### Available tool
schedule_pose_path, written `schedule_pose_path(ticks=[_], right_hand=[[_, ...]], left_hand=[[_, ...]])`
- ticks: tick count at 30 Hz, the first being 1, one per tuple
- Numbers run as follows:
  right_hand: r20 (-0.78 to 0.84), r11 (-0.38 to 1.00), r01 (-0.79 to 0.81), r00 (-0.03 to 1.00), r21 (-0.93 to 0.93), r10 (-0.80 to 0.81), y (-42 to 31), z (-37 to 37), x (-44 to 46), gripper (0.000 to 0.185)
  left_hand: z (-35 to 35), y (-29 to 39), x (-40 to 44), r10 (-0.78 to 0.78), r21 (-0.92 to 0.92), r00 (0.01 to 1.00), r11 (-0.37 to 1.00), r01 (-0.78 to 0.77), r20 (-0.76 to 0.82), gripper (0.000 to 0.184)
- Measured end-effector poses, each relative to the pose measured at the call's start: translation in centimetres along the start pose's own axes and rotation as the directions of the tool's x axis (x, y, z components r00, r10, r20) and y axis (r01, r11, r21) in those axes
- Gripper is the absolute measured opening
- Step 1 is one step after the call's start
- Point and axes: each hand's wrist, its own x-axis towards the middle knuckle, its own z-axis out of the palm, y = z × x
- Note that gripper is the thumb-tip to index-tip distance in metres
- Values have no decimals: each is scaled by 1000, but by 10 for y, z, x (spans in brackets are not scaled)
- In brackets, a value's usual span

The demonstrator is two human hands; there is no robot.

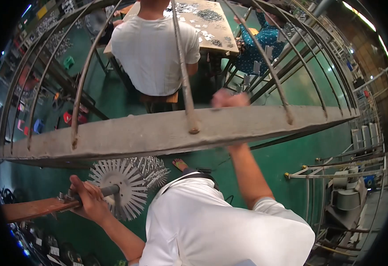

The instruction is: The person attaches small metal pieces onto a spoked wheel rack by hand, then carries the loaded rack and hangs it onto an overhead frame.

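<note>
My left hand [90, 198] is wrapped round the end of a reddish-brown metal bar [36, 210], thumb pointing up beside its bolts. From there a grey shaft [110, 190] runs to a round, slotted metal disc [122, 182]. More small shiny metal pieces [152, 170] cluster behind the disc. Beyond the wide grey metal beam [145, 133] of a barred frame is my right hand [230, 98], smeared by motion, so its fingers cannot be made out. Small grey metal pieces [247, 82] hang close to it; whether it touches them is unclear.
Thin metal rods [185, 80] rise from the beam. Past them, a person in a white shirt [156, 53] and another in teal [251, 48] sit at a table [189, 24] strewn with small parts. A metal rack [335, 170] stands on the right.
</note>
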Motion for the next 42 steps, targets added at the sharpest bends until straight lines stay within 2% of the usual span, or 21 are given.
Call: schedule_pose_path(ticks=[1,2,3,5,9,13,19,22,25,28,31,34,35,38,39,41,42], right_hand=[[-183,988,-35,983,-153,7,26,-8,26,16],[-359,952,-122,933,-279,14,52,-16,51,16],[-519,941,-2,835,-338,-185,77,-25,82,18],[-585,903,-111,793,-415,-172,94,-43,123,20],[-511,834,-52,811,-550,-286,122,-51,171,25],[-570,783,-208,793,-586,-216,130,-47,191,23],[-642,757,-344,755,-556,-129,134,-47,199,15],[-637,752,-338,758,-566,-139,131,-47,202,15],[-667,810,-250,714,-530,-216,130,-43,203,14],[-718,884,-203,671,-420,-187,129,-38,204,13],[-675,894,-111,697,-435,-242,119,-37,193,13],[-614,945,-194,789,-262,-8,97,-33,162,15],[-619,969,-221,778,-113,106,95,-28,152,14],[-546,997,-82,835,4,71,84,-20,119,13],[-494,977,-154,844,148,208,73,-19,105,12],[-389,920,-246,849,306,357,51,-17,86,12],[-314,874,-304,846,380,431,47,-14,73,12]], left_hand=[[3,4,0,8,31,999,999,-6,-52,55],[3,5,-1,2,32,999,999,-1,-50,54],[2,6,-1,-4,35,999,999,5,-48,53],[3,7,-1,-9,32,999,999,10,-40,53],[6,10,0,-23,34,998,999,25,-54,53],[6,10,-1,-8,48,998,999,11,-61,53],[7,10,-2,1,57,998,998,2,-62,53],[7,8,-2,2,59,997,998,2,-78,52],[7,6,-2,8,67,996,998,-3,-86,51],[7,6,-1,13,74,996,997,-7,-85,50],[6,5,-1,13,65,995,998,-6,-98,48],[4,4,-3,13,97,992,995,-1,-122,50],[4,3,-3,16,115,991,993,-1,-130,52],[2,-2,-2,23,76,984,997,-9,-178,43],[-14,-14,0,17,57,986,998,-8,-168,33],[-7,-5,-2,26,64,986,998,-16,-162,30],[-3,-4,-1,5,65,978,998,9,-208,31]])
